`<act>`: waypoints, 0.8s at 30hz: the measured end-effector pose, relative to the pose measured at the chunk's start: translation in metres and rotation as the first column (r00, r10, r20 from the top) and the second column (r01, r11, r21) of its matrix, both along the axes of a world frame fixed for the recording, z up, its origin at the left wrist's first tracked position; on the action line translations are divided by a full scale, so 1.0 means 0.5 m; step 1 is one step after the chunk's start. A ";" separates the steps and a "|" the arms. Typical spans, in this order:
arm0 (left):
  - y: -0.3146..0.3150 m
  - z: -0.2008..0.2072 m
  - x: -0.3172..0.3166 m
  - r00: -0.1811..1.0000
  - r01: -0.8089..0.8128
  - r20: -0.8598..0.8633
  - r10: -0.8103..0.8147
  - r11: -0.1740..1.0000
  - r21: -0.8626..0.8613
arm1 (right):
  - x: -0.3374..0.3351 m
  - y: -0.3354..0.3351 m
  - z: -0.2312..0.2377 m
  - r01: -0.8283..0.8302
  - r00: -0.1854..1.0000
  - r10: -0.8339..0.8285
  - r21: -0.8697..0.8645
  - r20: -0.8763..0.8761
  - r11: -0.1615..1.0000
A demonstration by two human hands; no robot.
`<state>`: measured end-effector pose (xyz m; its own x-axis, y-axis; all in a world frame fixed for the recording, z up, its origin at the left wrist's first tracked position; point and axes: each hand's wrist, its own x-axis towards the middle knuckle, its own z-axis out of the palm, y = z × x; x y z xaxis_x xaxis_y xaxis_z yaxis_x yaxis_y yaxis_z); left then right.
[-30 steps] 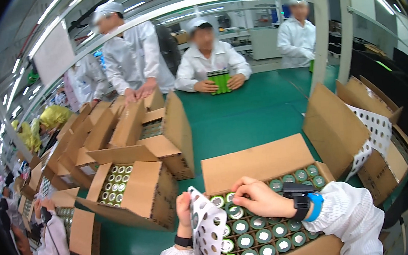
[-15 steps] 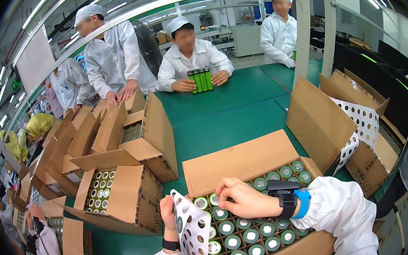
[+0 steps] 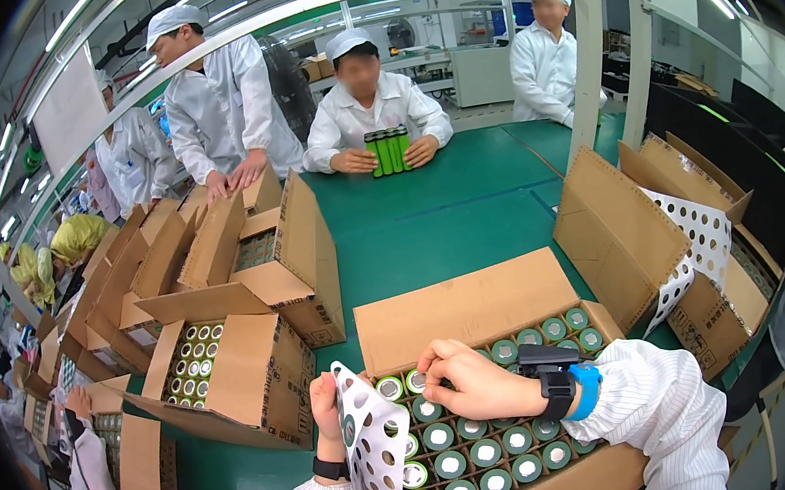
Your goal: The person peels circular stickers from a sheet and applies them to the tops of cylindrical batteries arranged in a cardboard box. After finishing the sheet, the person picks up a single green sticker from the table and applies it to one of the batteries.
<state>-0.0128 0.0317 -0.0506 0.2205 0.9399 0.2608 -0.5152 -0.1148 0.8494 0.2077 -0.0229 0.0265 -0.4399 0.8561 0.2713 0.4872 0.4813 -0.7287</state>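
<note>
At the front lies an open carton (image 3: 465,312) of cylindrical battery cells (image 3: 488,451) set upright in a cardboard grid. Most cells show dark green rings round pale centres; those along the left column have bright green rims. Over the carton's left side hangs a white sheet with round holes (image 3: 373,446), its upper edge gripped by my left hand (image 3: 326,413). My right hand (image 3: 474,382) reaches across the cells, thumb and fingers pinched together over one at the far left. Whatever lies between those fingertips is hidden.
Open cartons stand on the left (image 3: 257,369) and right (image 3: 615,222) of the green table (image 3: 427,213). Across it, a seated co-worker holds a row of green cells (image 3: 389,153). Another co-worker's hands rest on a carton. A metal post (image 3: 590,52) rises at the right.
Both my hands stay nearly in place, the right one still pinched over the same cell. The view has shifted slightly. At lower left, another person's hand has changed position a little.
</note>
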 end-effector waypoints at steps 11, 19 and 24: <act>-0.003 0.013 0.003 1.000 0.012 -0.002 -0.012 0.999 0.032 | 0.000 0.000 0.000 0.002 1.000 -0.002 0.033 0.012 0.999; -0.006 0.018 0.005 1.000 0.014 0.007 -0.014 0.999 0.032 | -0.003 -0.002 0.000 0.006 1.000 -0.006 0.049 0.003 0.999; -0.007 0.024 0.006 1.000 0.020 -0.011 -0.019 0.996 0.085 | -0.002 -0.001 -0.002 0.008 1.000 -0.008 0.064 0.009 0.998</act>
<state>-0.0096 0.0284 -0.0388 0.2419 0.9099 0.3370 -0.5096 -0.1764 0.8421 0.2064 -0.0234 0.0255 -0.4359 0.8404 0.3219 0.4976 0.5231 -0.6919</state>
